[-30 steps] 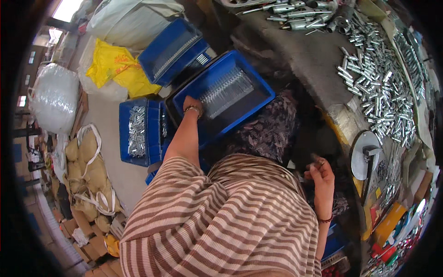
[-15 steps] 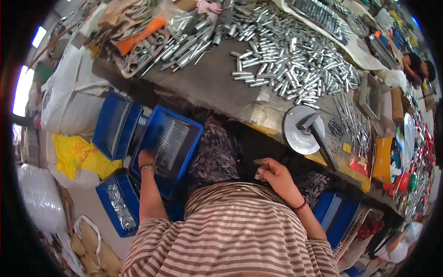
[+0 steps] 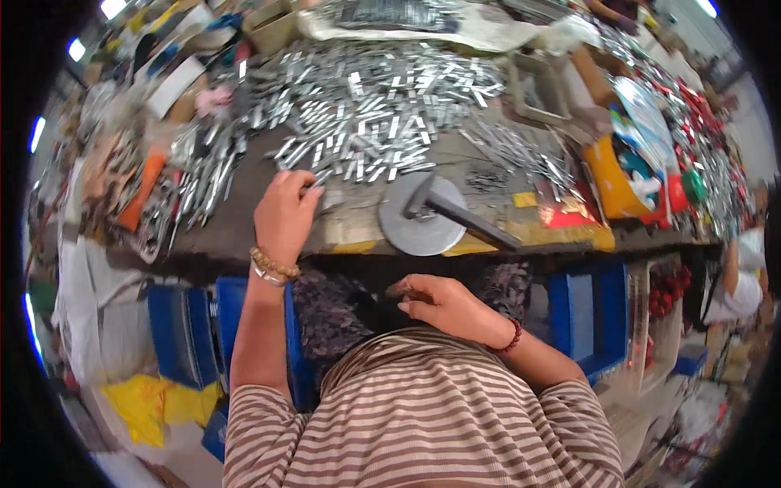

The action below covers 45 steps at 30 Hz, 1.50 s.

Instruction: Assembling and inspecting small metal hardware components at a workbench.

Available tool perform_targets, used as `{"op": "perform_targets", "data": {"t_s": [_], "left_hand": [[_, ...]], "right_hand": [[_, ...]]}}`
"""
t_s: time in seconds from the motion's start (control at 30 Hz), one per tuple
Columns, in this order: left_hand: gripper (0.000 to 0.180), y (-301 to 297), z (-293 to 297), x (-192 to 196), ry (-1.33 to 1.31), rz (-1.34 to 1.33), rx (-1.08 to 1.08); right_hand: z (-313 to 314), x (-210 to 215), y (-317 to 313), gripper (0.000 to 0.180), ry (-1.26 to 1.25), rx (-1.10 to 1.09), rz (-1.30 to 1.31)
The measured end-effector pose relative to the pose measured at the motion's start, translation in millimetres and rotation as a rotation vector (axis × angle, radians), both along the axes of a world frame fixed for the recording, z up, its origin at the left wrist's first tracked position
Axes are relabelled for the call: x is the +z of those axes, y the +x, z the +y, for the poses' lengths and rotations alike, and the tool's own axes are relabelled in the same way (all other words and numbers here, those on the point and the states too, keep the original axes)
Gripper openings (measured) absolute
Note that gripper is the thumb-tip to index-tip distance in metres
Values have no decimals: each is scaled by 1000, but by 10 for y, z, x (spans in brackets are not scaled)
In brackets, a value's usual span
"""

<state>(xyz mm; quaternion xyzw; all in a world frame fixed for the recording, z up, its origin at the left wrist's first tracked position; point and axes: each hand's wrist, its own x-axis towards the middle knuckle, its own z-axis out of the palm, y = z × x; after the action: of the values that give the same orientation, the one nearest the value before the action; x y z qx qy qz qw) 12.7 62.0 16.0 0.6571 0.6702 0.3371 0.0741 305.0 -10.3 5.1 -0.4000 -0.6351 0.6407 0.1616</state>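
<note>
My left hand [image 3: 285,213] is over the near left edge of a heap of short silvery metal tubes [image 3: 366,134] on the workbench. Its fingers are bent, with the thumb and forefinger a little apart, and nothing shows between them. Held low in front of my lap, my right hand [image 3: 443,302] has its fingers curled toward the thumb; whatever lies in them is too blurred to make out. Between the hands and the heap, a hammer [image 3: 464,215] rests across a round grey metal plate [image 3: 399,224] at the bench's front edge.
Thin metal rods [image 3: 529,159] lie right of the heap, near a yellow container [image 3: 614,183]. Wrenches and an orange-handled tool [image 3: 142,191] crowd the left of the bench. Blue bins stand below, one on the right [image 3: 557,325] and others on the left [image 3: 167,337].
My left hand has come out of the blue bin at the left and up to the tubes on the bench. The view has swung right. My right hand stays near my lap.
</note>
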Motion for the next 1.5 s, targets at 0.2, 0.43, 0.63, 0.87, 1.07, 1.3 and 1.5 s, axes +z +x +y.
{"op": "perform_targets", "data": {"t_s": [0.2, 0.43, 0.63, 0.87, 1.07, 1.3, 1.5], "left_hand": [[17, 35, 128, -21, -79, 111, -7], [17, 77, 105, -139, -51, 14, 19], [20, 245, -94, -12, -108, -348, -75], [19, 589, -320, 111, -261, -434, -428], [19, 573, -258, -26, -76, -69, -560], [16, 752, -292, 0, -66, -65, -482], [14, 805, -349, -1, -100, -118, -417]], "right_hand": [[218, 476, 417, 26, 292, -149, -42], [1414, 246, 644, 17, 957, -477, -454], [1974, 10, 458, 10, 1127, -413, -836], [1941, 13, 444, 11, 1169, -363, -835], [1088, 451, 388, 11, 1198, -361, -344], [601, 122, 255, 15, 1096, -210, -268], [588, 67, 209, 12, 1144, -215, -286]]}}
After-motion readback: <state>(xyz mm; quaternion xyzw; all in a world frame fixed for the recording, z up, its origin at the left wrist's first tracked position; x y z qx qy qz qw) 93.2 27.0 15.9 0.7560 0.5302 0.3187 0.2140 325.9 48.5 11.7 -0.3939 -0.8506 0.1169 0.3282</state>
